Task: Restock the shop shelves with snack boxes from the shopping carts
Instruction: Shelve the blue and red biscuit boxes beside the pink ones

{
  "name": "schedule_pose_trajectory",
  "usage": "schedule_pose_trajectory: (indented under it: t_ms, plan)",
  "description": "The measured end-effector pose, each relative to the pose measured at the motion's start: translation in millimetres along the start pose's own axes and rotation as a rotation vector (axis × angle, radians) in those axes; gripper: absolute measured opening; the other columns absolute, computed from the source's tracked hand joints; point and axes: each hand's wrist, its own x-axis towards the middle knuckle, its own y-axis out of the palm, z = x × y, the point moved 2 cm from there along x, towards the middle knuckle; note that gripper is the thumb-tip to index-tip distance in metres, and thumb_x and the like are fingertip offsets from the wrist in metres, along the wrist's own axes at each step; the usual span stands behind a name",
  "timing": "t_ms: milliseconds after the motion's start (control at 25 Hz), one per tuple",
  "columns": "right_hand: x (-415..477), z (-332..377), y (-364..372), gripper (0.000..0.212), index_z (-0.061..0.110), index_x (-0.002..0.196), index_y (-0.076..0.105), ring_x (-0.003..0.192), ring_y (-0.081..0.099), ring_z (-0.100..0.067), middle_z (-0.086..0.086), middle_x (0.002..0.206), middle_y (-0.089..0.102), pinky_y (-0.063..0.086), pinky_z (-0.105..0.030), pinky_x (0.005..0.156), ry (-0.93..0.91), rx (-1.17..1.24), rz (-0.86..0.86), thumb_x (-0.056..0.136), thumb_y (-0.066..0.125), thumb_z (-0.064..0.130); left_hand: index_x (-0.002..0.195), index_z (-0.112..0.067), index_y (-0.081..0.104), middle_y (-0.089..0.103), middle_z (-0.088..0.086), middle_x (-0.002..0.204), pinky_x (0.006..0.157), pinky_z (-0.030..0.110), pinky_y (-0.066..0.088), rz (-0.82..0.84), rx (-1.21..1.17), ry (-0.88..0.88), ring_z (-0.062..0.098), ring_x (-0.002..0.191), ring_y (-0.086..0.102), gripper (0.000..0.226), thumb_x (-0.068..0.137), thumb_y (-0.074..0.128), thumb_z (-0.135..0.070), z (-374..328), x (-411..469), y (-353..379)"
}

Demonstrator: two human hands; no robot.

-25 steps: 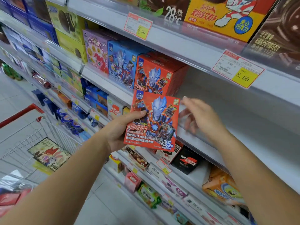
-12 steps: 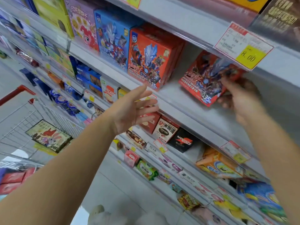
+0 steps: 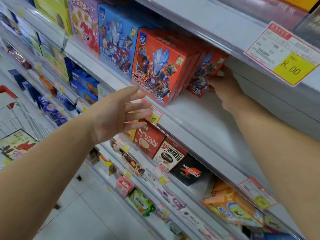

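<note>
My right hand point(image 3: 223, 87) holds the red box point(image 3: 206, 73) by its far edge, with the fingers bent round it. The box is on the middle shelf point(image 3: 199, 115), at the far end of the row of red boxes point(image 3: 155, 66), right up against them. It looks a bit turned, but it is blurry there and I cannot be sure.

To do this bit well, I think I should push the box flat against the row, so it lines up with the others. I should push slowly and low down, so it does not tip. If I shove hard, the front box could slide off the edge, or the row could bump the blue box point(image 3: 116, 42). I should let go only when the box stands by itself.

My left hand point(image 3: 117, 115) is empty, with the fingers spread wide. It hangs just in front of the shelf edge, below the first red box, and touches nothing that I can see. That is a good spot to steady the front box. My right arm reaches far in under the shelf above. The cart point(image 3: 26, 118) is off to my left.
</note>
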Motion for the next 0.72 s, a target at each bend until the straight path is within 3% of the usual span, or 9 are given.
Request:
schedule_pose_trajectory:
  t_ms: [120, 240, 400, 640, 720]
  plan:
    - [2, -1, 11, 0.053, 0.015, 0.135, 0.045, 0.072, 0.059, -0.006, 0.003, 0.09, 0.063, 0.05, -0.018, 0.059, 0.022, 0.06, 0.129, 0.087, 0.064, 0.002, 0.125, -0.02, 0.063, 0.072, 0.005, 0.119, 0.09, 0.043, 0.057, 0.011, 0.01, 0.036, 0.023, 0.107, 0.07, 0.045, 0.092, 0.055, -0.049, 2, 4, -4]
    - [2, -5, 21, 0.054, 0.012, 0.132, 0.046, 0.081, 0.062, -0.009, 0.002, 0.095, 0.064, 0.054, -0.021, 0.07, 0.009, 0.11, 0.174, 0.084, 0.058, -0.01, 0.128, -0.019, 0.061, 0.071, 0.005, 0.12, 0.092, 0.042, 0.057, 0.01, 0.002, 0.062, 0.023, 0.107, 0.07, 0.048, 0.09, 0.057, -0.049, 6, 7, -9]
    - [6, -12, 31, 0.07, 0.011, 0.142, 0.04, 0.09, 0.063, -0.021, -0.01, 0.102, 0.065, 0.052, -0.04, 0.095, 0.029, 0.186, 0.195, 0.08, 0.059, -0.015, 0.127, -0.019, 0.06, 0.072, 0.006, 0.119, 0.087, 0.041, 0.059, 0.014, -0.005, 0.079, 0.023, 0.107, 0.07, 0.047, 0.091, 0.056, -0.049, 13, 6, -15]
    - [1, -10, 41, 0.072, 0.015, 0.146, 0.037, 0.085, 0.06, -0.018, -0.014, 0.107, 0.059, 0.047, -0.043, 0.097, 0.102, 0.226, 0.25, 0.084, 0.051, -0.017, 0.126, -0.018, 0.061, 0.072, 0.007, 0.117, 0.091, 0.043, 0.053, -0.017, -0.013, 0.077, 0.024, 0.106, 0.07, 0.045, 0.092, 0.057, -0.047, 15, 1, -14]
    - [-3, -3, 38, 0.071, 0.016, 0.148, 0.035, 0.089, 0.059, -0.015, -0.011, 0.112, 0.06, 0.048, -0.034, 0.088, 0.105, 0.172, 0.231, 0.086, 0.051, -0.014, 0.126, -0.018, 0.061, 0.072, 0.007, 0.118, 0.091, 0.043, 0.053, -0.02, -0.016, 0.068, 0.024, 0.107, 0.07, 0.046, 0.092, 0.057, -0.047, 13, -1, -11]
